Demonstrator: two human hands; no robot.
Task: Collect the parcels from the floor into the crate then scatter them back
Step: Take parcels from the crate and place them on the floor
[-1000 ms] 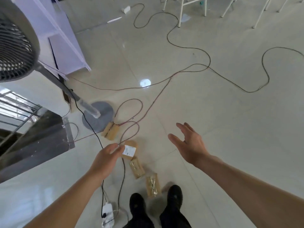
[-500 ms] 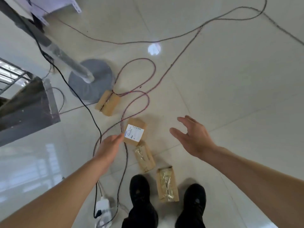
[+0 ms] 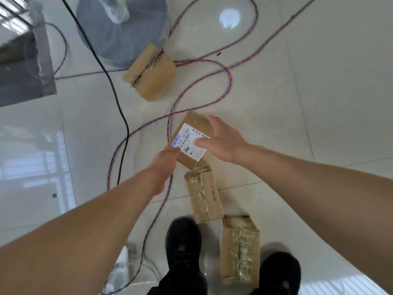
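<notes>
Lying flat on the floor (image 3: 297, 103), labelled parcel (image 3: 194, 124), left hand (image 3: 164, 165) at its near left corner, grip unclear, right hand (image 3: 225, 141) spread open over it, thumb above the label (image 3: 187, 143), fingers at its right edge.

Far: taped brown cardboard box (image 3: 151, 74) beside round grey fan base (image 3: 119, 33).
Middle: brown labelled parcel (image 3: 192, 136) on tiled floor (image 3: 297, 103).
Near: long taped brown parcel (image 3: 203, 196) just before it; crumpled taped brown parcel (image 3: 240, 250) between black shoes (image 3: 182, 248).

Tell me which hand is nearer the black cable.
Left. The left hand is just right of the cable, at the labelled parcel; the right hand is farther right, across that parcel.
</notes>
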